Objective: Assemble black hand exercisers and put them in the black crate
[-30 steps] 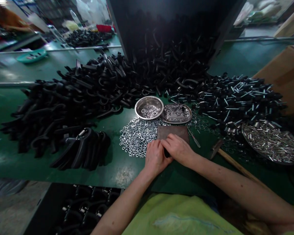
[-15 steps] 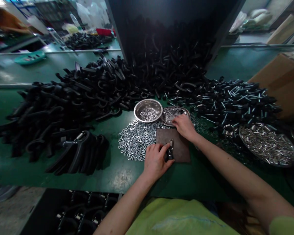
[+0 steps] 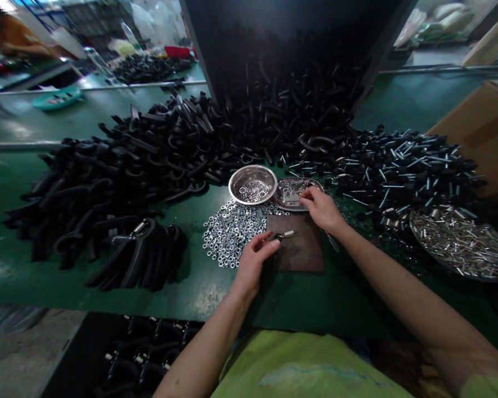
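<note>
My left hand [image 3: 253, 257] is closed on a small black part [image 3: 278, 237] with a metal spring [image 3: 289, 234] sticking out to the right. It is raised over the left side of a dark brown square plate [image 3: 302, 254]. My right hand [image 3: 321, 210] reaches over the right edge of a shallow metal tray [image 3: 281, 205] of small metal pieces, thumb and fingers drawn together; anything between them is too small to make out. Touching the tray on its left is a round steel bowl [image 3: 231, 193] with rings and pins inside. Metal nuts [image 3: 226, 235] lie heaped beside the plate.
Black curved handles [image 3: 149, 149] are piled from left to centre, with a row of them [image 3: 136, 257] near the front. At right lie black knobs with metal rods [image 3: 402, 166], a dish of pins [image 3: 460, 243] and a cardboard box [image 3: 481, 141]. A person [image 3: 19, 36] sits far left.
My left hand has lifted the black part and turned it, so the spring now points right instead of away from me. My right hand has shifted slightly right at the tray.
</note>
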### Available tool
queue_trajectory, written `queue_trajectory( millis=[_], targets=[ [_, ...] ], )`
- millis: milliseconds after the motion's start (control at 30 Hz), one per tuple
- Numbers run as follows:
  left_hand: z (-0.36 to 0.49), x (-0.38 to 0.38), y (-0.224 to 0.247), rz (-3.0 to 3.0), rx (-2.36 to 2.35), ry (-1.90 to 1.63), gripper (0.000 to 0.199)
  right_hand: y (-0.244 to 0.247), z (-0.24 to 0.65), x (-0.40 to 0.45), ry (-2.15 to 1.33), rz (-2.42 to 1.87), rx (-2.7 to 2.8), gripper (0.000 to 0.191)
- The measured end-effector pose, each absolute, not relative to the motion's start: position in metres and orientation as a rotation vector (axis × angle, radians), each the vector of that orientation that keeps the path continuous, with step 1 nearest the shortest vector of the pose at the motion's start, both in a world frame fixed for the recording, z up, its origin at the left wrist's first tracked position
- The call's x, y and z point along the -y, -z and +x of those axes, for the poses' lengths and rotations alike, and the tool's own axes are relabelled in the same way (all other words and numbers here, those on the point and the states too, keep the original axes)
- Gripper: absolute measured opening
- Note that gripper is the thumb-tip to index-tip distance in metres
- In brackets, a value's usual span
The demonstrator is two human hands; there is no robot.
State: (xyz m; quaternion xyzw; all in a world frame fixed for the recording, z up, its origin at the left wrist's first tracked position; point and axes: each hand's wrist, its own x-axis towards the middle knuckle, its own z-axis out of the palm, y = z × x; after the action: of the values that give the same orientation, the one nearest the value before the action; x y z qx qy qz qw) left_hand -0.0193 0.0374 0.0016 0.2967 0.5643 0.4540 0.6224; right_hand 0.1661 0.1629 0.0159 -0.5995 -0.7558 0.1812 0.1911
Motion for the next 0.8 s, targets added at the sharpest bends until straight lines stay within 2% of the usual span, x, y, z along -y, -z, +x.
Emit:
queue_trajectory(
  millis=[100, 233, 600, 800],
  targets=[
    [-0.023, -0.037, -0.013, 0.094, -1.025, -1.046, 0.035, -0.029, 0.164, -0.121, -0.744, -1.494, 2.016, 0.009],
    [-0.021, -0.034, -0.022, -0.115, -0.884, -1.035, 0.030, -0.032, 0.155, -0.078, -0.839, -1.294, 2.039, 0.006],
    [-0.010, -0.028, -0.016, -0.010, -0.869, -1.018, 0.027, -0.018, 0.152, -0.067, -0.601, -1.184, 2.204, 0.010],
    [-0.016, -0.041, -0.013, 0.500, -0.994, -0.909, 0.045, -0.003, 0.175, -0.084, -0.259, -1.007, 2.365, 0.013]
  ],
)
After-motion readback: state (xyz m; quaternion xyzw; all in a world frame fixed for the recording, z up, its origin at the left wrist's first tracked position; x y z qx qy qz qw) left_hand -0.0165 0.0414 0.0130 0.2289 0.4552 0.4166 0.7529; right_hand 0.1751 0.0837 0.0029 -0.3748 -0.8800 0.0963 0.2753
